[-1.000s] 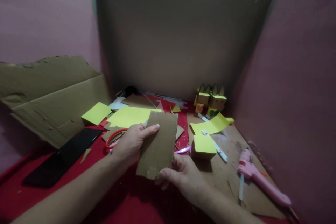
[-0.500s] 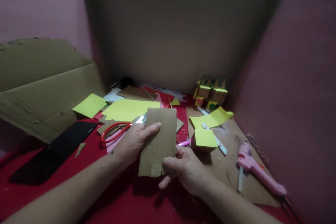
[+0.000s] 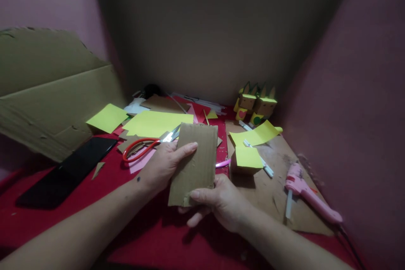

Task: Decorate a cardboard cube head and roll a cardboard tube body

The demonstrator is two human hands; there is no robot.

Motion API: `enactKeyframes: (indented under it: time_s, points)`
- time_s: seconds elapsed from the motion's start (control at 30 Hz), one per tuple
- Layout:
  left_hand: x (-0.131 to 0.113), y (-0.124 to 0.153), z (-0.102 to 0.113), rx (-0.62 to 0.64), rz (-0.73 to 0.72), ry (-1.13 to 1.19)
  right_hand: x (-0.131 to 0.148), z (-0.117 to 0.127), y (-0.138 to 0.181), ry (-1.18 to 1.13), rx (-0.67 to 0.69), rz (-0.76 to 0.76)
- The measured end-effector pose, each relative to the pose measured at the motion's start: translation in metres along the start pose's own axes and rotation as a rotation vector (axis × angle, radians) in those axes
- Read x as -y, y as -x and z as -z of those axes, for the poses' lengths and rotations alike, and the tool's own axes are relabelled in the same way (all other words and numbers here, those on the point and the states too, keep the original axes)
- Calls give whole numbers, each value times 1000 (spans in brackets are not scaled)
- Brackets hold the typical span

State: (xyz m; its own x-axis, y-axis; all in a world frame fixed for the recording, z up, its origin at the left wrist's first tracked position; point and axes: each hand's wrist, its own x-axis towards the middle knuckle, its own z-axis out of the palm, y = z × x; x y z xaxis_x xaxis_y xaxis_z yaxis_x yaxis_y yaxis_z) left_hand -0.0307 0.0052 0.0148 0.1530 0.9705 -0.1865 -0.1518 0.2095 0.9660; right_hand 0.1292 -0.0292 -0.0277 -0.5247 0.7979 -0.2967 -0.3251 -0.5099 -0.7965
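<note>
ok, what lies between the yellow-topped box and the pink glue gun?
Head view: the near end of a white pen-like stick, on the brown cardboard sheet.

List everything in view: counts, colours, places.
Rectangular cardboard piece: one, brown, held at centre
Metal scissors: one, red-handled, left of that piece
Rectangular paper sheets: two, yellow, left and back centre
Curled paper strip: one, yellow, right
Paper-topped cardboard box: one, brown and yellow, right
Eared cardboard figures: two, brown and yellow, back right
Pen-like sticks: at least two, white, right
Glue gun: one, pink, far right
Flat cardboard: one, brown, under glue gun
Phone-like slab: one, black, left
Large creased cardboard: one, brown, far left
Glossy curved item: one, purple, centre
Paper and cardboard scraps: several, mixed, back, left
Surface covering: one, red, beneath
Walls: two, pink, both sides
Left hand: one, piece's left edge
Right hand: one, piece's lower right
</note>
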Motion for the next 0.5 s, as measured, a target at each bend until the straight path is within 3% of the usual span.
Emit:
enactKeyframes:
  time_s: [0.13,0.2,0.27,0.33,0.4,0.43,0.5]
  points:
    - [2,-2,2,97,31,86,0,0,1,70,-21,42]
    - [0,0,6,120,-34,11,3,-1,0,109,-58,84]
    - [-4,4,11,89,-282,-179,6,0,0,115,-117,156]
    - [-9,11,19,33,-744,-445,10,1,0,67,-126,217]
    - [-13,16,26,5,-1203,-700,14,4,0,-34,-53,210]
    - [-13,17,29,-28,-1337,-812,16,5,1,-94,8,178]
    - [-10,17,33,-64,-1449,-983,20,8,4,-207,126,121]
